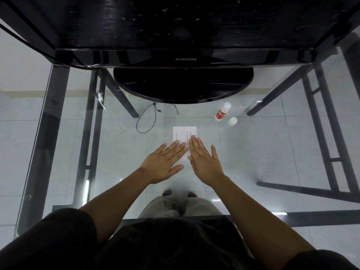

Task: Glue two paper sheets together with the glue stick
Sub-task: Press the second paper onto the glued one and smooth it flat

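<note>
**A:** How do the hands sit?

**B:** Both are flat with straight fingers and grip nothing. The left hand [164, 162] and right hand [204, 160] lie side by side, fingertips pressing the near end of the paper [184, 133] on the glass table [263, 152].

**A:** Which way does the paper run?

**B:** Its long axis goes straight away from the fingertips, and the far half lies bare ahead of them. I cannot tell whether it is one sheet or two stacked. I'd guess the next stroke is smoothing forward.

**A:** And the glue stick?

**B:** The glue stick [222, 113] is farther out, ahead and right of the right hand and well apart from it. That hand is the nearer one. Its length points away and slightly right. The loose cap [232, 121] sits just beside it.
</note>
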